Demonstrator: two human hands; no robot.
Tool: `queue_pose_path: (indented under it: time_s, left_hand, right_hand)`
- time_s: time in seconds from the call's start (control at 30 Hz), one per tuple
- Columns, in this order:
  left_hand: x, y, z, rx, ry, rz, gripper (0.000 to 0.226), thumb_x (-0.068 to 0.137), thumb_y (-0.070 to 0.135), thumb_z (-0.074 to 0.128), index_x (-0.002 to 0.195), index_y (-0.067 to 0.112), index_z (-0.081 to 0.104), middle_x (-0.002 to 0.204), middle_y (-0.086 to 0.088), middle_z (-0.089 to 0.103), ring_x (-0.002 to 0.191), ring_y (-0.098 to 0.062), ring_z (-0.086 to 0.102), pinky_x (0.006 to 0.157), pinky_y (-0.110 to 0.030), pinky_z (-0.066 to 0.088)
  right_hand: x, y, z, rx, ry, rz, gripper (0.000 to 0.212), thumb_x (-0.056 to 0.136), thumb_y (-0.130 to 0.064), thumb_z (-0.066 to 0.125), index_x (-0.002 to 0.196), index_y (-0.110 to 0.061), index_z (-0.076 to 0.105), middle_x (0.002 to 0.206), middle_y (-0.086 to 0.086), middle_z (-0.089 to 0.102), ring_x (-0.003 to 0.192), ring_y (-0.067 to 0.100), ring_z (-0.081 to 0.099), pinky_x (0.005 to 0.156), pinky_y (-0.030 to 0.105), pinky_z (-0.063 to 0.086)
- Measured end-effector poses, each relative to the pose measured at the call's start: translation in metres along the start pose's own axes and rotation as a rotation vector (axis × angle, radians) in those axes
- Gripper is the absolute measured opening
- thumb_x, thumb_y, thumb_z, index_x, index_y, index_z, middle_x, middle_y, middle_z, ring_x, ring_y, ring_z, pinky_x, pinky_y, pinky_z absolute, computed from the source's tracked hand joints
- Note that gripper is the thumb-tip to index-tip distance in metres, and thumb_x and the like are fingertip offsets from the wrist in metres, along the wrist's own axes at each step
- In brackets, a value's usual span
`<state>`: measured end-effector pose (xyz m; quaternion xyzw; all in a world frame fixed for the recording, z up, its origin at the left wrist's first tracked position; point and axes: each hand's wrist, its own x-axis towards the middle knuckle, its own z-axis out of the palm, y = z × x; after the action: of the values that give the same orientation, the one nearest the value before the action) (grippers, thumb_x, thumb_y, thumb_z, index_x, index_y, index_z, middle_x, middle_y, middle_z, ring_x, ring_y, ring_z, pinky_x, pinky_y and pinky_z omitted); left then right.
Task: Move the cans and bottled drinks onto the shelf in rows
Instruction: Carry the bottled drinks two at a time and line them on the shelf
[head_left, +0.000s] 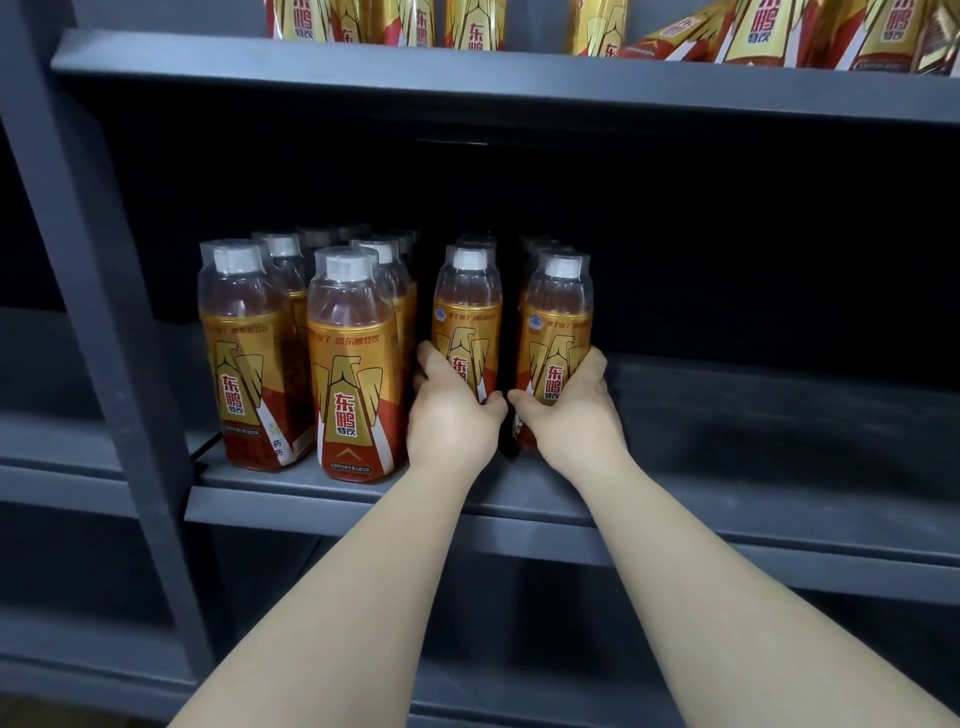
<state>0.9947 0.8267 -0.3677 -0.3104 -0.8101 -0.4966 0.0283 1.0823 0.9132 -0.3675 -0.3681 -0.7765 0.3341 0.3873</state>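
Reaching forward with both forearms stretched out side by side, you have your left grip (452, 415) curled round the lower label of the left bottle (467, 312), and your right grip (569, 410) wrapped round the right bottle (558, 322) just beside it. Your thumbs nearly meet between the two. Both bottles stand upright on the middle shelf (753, 415), near its front edge. The shelved bottles (348, 364) stand in rows at their left.
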Motion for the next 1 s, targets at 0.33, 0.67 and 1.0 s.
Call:
queue_pose_path:
  time_s: [0.33, 0.67, 1.0]
  left_hand:
    - [-0.001, 0.011, -0.009, -0.069, -0.065, -0.074, 0.101, 0.09, 0.027, 0.07, 0.155, 0.008, -0.005, 0.147, -0.022, 0.033, 0.13, -0.036, 0.046, 0.105, -0.041, 0.042]
    - [-0.027, 0.016, -0.023, -0.072, -0.052, -0.076, 0.089, 0.091, 0.025, 0.067, 0.155, 0.01, 0.006, 0.148, -0.02, 0.032, 0.132, -0.039, 0.042, 0.109, -0.049, 0.041]
    - [-0.065, 0.017, -0.032, 0.059, -0.125, 0.009, 0.059, 0.095, 0.028, 0.061, 0.143, 0.012, 0.031, 0.139, -0.013, 0.043, 0.121, -0.032, 0.051, 0.1, -0.043, 0.048]
  right_hand:
    - [-0.002, -0.005, -0.004, 0.049, -0.053, 0.038, 0.079, 0.084, -0.034, 0.078, 0.142, -0.018, 0.026, 0.13, 0.005, 0.051, 0.111, 0.024, 0.057, 0.09, 0.041, 0.053]
    - [-0.026, -0.006, -0.034, -0.107, -0.136, 0.014, 0.087, 0.084, -0.046, 0.075, 0.148, -0.011, 0.027, 0.139, 0.01, 0.051, 0.119, 0.028, 0.056, 0.09, 0.038, 0.051]
    - [-0.062, -0.01, -0.066, -0.263, -0.244, -0.039, 0.073, 0.094, -0.047, 0.063, 0.151, -0.013, 0.031, 0.149, 0.009, 0.044, 0.132, 0.027, 0.047, 0.093, 0.032, 0.04]
